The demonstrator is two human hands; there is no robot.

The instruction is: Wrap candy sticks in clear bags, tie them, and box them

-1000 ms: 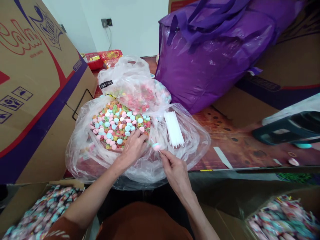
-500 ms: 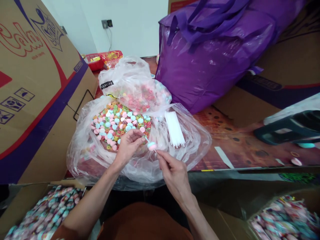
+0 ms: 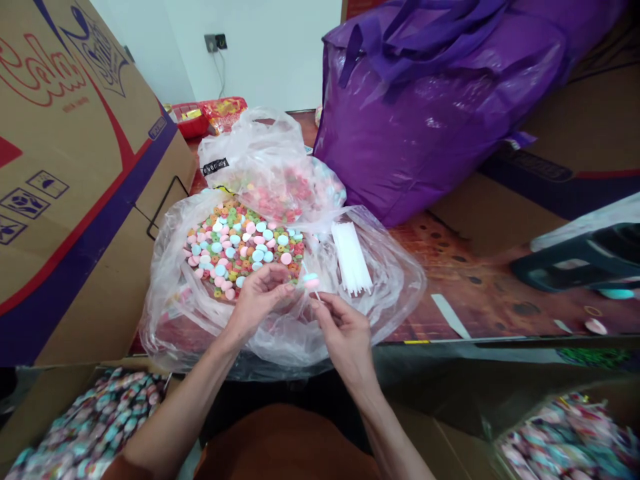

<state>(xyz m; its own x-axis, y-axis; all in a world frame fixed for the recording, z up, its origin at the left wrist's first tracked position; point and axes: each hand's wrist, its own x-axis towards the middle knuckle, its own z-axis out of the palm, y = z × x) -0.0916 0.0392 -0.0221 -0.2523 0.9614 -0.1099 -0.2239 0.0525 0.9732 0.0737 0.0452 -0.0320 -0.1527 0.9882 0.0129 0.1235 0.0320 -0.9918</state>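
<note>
My right hand (image 3: pixel 345 327) pinches a thin white stick below a pink and pale-blue candy (image 3: pixel 311 281) threaded on it. The stick's upper end pokes out above the candy. Just left of it is my left hand (image 3: pixel 263 293), fingers loosely curled, thumb and index finger a little apart; no held object is plain. Both hands are over a spread clear plastic bag (image 3: pixel 280 340). Beyond my left hand lies a heap of pink and blue candies (image 3: pixel 233 253) mixed with small coloured rings. A bundle of white sticks (image 3: pixel 351 259) rests on the plastic to the right.
A large carton (image 3: pixel 75 180) stands at the left, a purple bag (image 3: pixel 430 127) at back right. Behind the heap sits a tied bag of candies (image 3: pixel 280 187). A dark tool (image 3: pixel 575 257) lies at right. Below the table edge, wrapped candies (image 3: pixel 95 427) fill boxes on both sides.
My left fingers have come away from the stick's upper end. In my right hand, the stick with its candy has tipped more upright and shifted slightly right and up.
</note>
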